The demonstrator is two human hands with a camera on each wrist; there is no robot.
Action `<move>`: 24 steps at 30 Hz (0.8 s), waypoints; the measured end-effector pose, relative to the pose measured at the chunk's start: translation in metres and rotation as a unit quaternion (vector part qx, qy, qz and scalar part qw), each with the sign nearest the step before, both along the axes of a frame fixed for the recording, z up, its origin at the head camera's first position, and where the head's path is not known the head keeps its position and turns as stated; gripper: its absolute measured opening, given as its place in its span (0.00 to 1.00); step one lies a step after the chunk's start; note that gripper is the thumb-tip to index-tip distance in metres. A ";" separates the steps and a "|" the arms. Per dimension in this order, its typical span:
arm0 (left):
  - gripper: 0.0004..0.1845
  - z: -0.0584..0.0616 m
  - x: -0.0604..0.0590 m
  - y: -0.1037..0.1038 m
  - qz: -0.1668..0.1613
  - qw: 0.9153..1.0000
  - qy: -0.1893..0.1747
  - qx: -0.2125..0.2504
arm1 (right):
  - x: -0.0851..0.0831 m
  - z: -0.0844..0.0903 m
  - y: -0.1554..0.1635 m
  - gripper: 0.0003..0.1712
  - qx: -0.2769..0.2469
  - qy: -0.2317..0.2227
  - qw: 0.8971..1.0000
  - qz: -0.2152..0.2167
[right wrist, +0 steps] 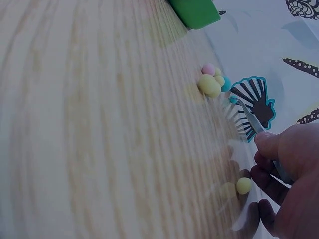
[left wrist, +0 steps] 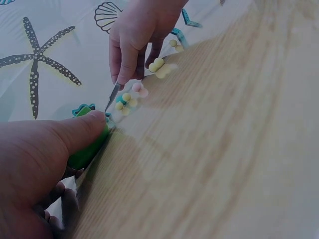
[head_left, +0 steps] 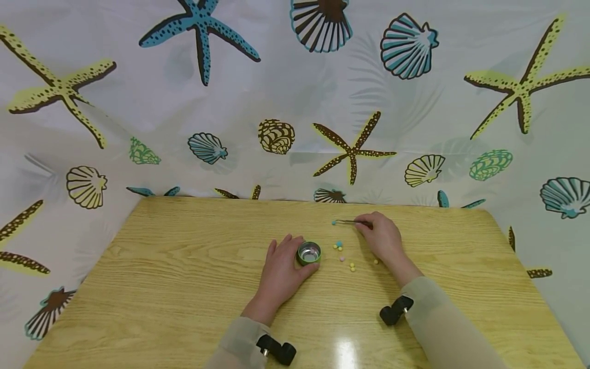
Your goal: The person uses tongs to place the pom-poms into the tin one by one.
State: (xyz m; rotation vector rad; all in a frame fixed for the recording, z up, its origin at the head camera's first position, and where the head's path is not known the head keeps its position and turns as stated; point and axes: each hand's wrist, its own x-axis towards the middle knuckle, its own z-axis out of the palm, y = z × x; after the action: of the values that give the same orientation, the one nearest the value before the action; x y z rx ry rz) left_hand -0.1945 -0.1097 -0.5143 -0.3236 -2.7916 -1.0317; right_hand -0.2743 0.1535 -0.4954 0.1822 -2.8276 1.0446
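My left hand holds a small round green tin, thumb at its near side and fingers at its far left side. The tin stands open with its silvery inside showing. Farther back, my right hand pinches metal tweezers that point left. A small blue ball is at their tips; in the right wrist view the tips meet it, but whether they grip it I cannot tell. Between the hands lie another blue ball with yellow balls against it, and a pink ball.
Two more yellow balls lie nearer the front, and a single yellow ball sits beside the right wrist. The wooden table ends at a white cloth printed with shells and starfish. Each sleeve carries a black wrist camera.
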 end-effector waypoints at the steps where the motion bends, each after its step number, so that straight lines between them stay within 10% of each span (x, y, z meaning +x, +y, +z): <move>1: 0.37 0.000 0.000 0.000 0.000 1.000 0.000 0.000 | 0.000 0.000 0.000 0.13 0.002 0.001 1.000 0.000; 24: 0.37 0.001 0.000 0.000 0.003 1.000 -0.006 -0.007 | 0.017 0.013 -0.001 0.14 -0.033 0.011 0.999 -0.004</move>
State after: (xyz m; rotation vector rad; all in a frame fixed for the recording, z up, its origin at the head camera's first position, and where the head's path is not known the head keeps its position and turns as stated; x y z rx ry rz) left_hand -0.1942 -0.1099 -0.5134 -0.3114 -2.8088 -1.0165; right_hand -0.2578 0.1529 -0.4823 0.1736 -2.7674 1.1256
